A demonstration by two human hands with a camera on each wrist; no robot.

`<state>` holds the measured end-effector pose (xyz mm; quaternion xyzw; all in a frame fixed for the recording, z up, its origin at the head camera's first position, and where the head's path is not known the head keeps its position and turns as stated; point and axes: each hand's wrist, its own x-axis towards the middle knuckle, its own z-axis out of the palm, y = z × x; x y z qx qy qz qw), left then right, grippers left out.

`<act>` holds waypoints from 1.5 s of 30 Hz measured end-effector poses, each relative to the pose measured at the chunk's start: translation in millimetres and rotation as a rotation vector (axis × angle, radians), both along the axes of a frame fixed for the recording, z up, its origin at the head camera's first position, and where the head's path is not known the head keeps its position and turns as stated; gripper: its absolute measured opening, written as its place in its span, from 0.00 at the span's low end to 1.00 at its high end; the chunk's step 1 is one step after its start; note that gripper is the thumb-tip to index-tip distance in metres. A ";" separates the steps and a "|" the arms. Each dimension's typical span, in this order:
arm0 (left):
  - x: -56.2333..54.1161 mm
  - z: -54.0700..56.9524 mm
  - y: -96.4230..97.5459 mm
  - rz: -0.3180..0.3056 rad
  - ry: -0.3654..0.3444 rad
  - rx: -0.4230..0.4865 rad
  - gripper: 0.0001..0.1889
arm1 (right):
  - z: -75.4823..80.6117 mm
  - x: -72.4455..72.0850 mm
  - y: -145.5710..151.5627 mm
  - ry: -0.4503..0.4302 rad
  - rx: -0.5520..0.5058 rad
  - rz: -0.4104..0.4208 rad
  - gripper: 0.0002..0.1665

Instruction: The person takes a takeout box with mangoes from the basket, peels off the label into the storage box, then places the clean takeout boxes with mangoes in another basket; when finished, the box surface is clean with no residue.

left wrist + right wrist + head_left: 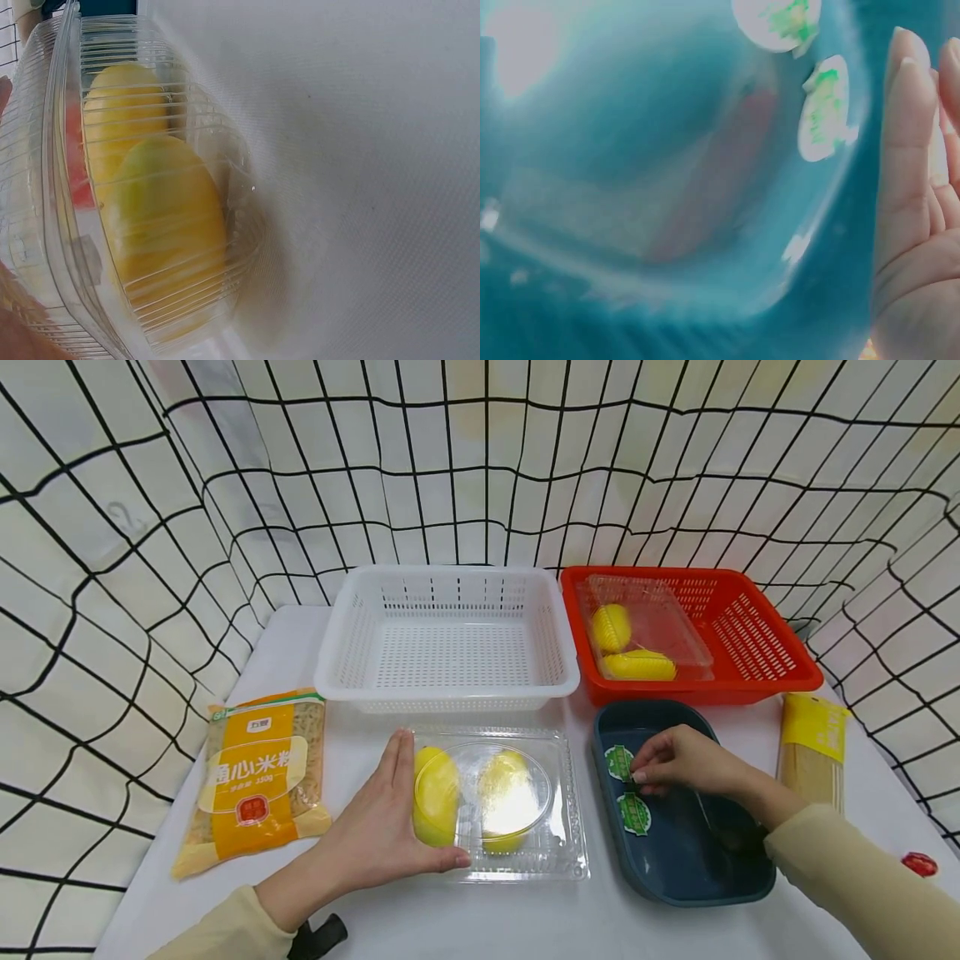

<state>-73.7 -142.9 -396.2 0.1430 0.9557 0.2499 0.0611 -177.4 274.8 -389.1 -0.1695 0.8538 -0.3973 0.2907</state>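
Observation:
My left hand [393,827] rests on the left side of a clear plastic clamshell box [558,852], fingers straight and thumb spread along its front edge. Inside are two yellow, mango-like fruits [436,795], also visible through the ribbed wall in the left wrist view [169,225]. Over the dark blue tray [637,877], my right hand [686,764] has thumb and forefinger together, pinching a small green label that they mostly hide. Two green-and-white labels stick to the tray's left side: an upper label [618,762] and a lower label [634,814].
A white basket [446,693] stands behind the box. Beside it, a red basket [765,685] holds another clear box [675,618] with yellow fruits. A bag of pasta [258,777] lies left, a yellow-topped noodle pack [813,752] right. Black netting [487,468] surrounds the table.

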 end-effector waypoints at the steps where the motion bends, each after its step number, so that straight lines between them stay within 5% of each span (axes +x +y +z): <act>1: -0.1 0.0 0.2 0.000 0.002 -0.002 0.80 | 2.1 1.0 -1.2 0.006 -0.018 -0.012 0.20; 9: -0.3 -0.3 1.0 0.003 0.009 -0.014 0.80 | 24.8 15.7 -34.9 0.170 -0.163 -0.020 0.22; 15: -0.3 -0.7 1.0 0.000 0.018 -0.012 0.79 | 26.1 31.6 -73.0 0.238 -0.164 -0.036 0.40; 26: -0.4 -1.1 1.6 0.012 0.027 -0.020 0.79 | 12.3 50.5 -116.4 0.157 0.028 -0.008 0.73; 34: 1.7 4.2 -1.6 0.037 -0.024 0.057 0.75 | 10.5 50.9 -123.2 0.110 0.048 -0.016 0.77; 39: 1.3 2.6 -5.6 0.122 -0.068 0.170 0.68 | 11.7 49.6 -124.9 0.082 0.054 -0.020 0.78; 45: -3.2 -3.4 -9.7 0.200 -0.210 0.297 0.68 | 10.2 49.0 -124.4 0.067 0.035 -0.025 0.79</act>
